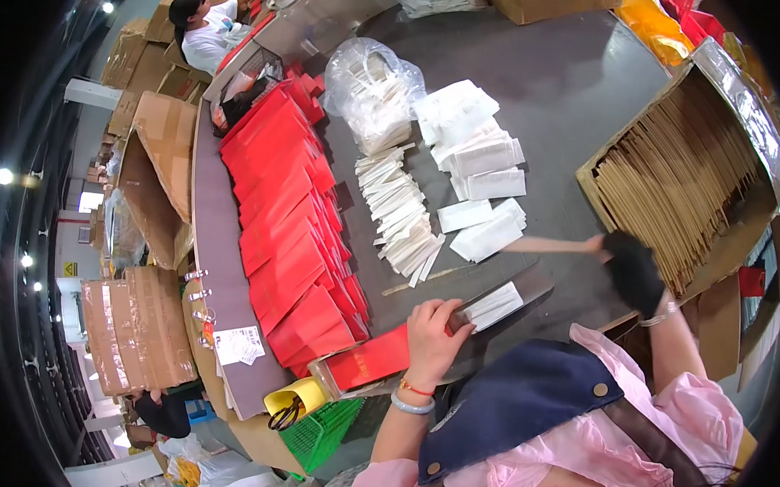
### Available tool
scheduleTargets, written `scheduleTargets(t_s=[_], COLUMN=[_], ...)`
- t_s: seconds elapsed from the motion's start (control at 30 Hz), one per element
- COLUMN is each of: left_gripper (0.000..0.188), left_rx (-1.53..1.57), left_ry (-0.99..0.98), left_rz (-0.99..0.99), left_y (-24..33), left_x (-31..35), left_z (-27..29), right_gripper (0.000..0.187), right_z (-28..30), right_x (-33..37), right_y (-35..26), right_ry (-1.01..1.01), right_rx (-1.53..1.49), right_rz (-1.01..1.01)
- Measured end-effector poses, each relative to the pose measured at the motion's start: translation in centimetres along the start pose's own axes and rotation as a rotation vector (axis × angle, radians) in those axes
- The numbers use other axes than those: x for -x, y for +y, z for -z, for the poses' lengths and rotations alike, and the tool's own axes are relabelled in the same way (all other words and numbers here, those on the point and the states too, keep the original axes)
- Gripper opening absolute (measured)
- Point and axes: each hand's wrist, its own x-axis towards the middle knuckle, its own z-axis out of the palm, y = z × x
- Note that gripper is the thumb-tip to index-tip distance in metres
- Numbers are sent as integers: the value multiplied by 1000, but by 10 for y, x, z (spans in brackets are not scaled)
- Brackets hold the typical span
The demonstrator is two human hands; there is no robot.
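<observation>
My left hand is bent over a long narrow tray near me, its fingers curled at the end of a red envelope. Beside its fingertips, white folded slips lie in the dark end of the tray. My right hand, in a black glove with bare fingertips, pinches a long, pale brown strip. The strip points left toward a small pile of white slips; I cannot tell whether they touch. Brown card sleeves stand packed in an open box just beyond the glove.
A long row of overlapping red envelopes lies left of the white slip bundles. At the tray's left end, a yellow holder contains black-handled scissors. Cartons stand beyond the table, and another person is at the far left.
</observation>
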Motion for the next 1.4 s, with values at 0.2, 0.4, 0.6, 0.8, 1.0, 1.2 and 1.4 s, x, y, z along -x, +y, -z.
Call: scheduleTargets(t_s=[0.2, 0.4, 0.6, 0.8, 1.0, 1.2, 1.4], left_gripper=[65, 72, 78, 60, 26, 25, 86], left_rx=[-120, -69, -151, -64, -280, -571, -253], left_ry=[1, -23, 1, -48, -360, 240, 116], left_rz=[-17, -9, -19, -120, -206, -45, 425], left_y=[-16, -1, -3, 2, 19, -54, -25], left_x=[28, 11, 13, -10, -31, -43, 26], left_z=[2, -14, -23, -13, 64, 124, -7], right_gripper=[28, 19, 16, 62, 64, 63, 65], right_z=[-59, -109, -132, -142, -85, -50, -63], right_x=[-12, -23, -11, -16, -35, -37, -32], right_y=[-1, -7, -14, -60, -58, -61, -76], right_ry=[-382, -280, -262, -340, -310, -196, -285], right_rx=[249, 88, -349, -270, 212, 216, 326], right_rz=[300, 411, -69, 172, 352, 145, 185])
